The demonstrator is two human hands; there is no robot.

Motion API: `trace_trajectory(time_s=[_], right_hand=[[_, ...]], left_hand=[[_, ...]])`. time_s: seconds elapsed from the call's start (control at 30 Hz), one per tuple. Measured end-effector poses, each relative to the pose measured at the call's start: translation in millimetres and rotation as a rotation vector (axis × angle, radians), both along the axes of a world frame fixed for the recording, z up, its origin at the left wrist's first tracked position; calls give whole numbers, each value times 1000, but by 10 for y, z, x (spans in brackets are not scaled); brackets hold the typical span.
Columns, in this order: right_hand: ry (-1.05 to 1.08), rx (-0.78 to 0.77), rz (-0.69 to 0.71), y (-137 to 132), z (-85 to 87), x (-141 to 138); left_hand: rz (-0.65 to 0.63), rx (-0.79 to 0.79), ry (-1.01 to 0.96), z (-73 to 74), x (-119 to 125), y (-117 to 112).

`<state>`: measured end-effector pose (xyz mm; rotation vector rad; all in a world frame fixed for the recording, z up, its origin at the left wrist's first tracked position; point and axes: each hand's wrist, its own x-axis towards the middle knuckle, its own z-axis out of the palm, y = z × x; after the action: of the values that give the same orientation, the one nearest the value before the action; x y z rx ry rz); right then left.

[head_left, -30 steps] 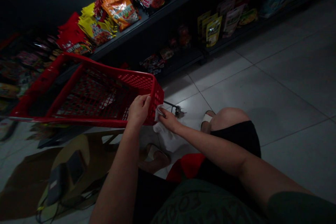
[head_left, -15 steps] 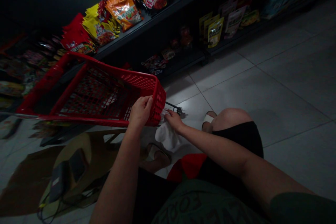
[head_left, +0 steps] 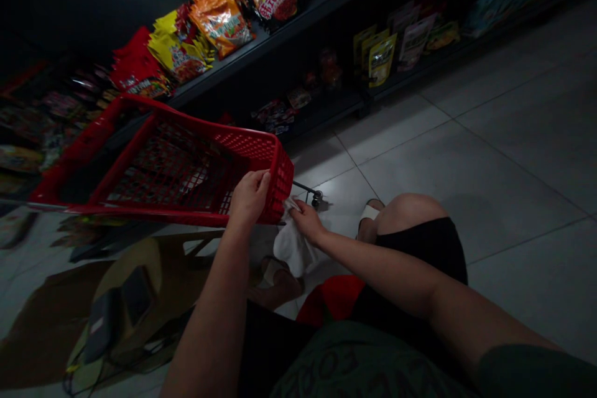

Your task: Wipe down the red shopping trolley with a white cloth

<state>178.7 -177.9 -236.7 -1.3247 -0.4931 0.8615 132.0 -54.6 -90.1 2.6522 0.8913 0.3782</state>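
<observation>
A red plastic shopping cart basket (head_left: 153, 165) stands in front of me on the tiled floor. My left hand (head_left: 249, 197) is closed over its near rim at the corner. My right hand (head_left: 305, 221) pinches a white cloth (head_left: 291, 249) and presses it against the outside of the basket's near corner. The cloth hangs down below my hand. A cart wheel (head_left: 317, 198) on a metal bar shows just beyond my right hand.
Dark shelves (head_left: 280, 31) with snack bags run along the back. A brown paper bag (head_left: 135, 298) with a dark device and cables lies on the floor at lower left. My bent knee (head_left: 410, 211) is at the right. Grey floor tiles (head_left: 489, 149) stretch right.
My right hand with the cloth has shifted slightly along the basket's corner, first up and right, then a little down. My left hand has kept its grip on the rim.
</observation>
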Motion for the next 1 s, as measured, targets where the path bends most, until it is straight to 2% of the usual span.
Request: trace_trajectory(time_s=[0.13,0.33,0.5,0.57,0.7,0.77,0.9,1.0], right_hand=[[-88,61,139,-23,56,-23],[-17,-78,33,-15,-21,-36],[-34,-17,198,-65,-122,-154],[-3,-46,171,-45,-158,-143],[55,-109,12,33,-206,-50],[126,-67,28,42,-213,-57],[305,-2,155,8,-215,-145],[260,-92,61,16,-216,-104]], left_hand=[[9,3,9,10,23,2],[12,-20,-15,3,39,21],[19,-12,-4,15,59,36],[12,-19,-5,24,53,33],[3,-29,-6,37,27,10],[3,-31,0,36,18,-1],[9,-23,8,28,2,-8],[-5,-29,-5,28,-16,-19]])
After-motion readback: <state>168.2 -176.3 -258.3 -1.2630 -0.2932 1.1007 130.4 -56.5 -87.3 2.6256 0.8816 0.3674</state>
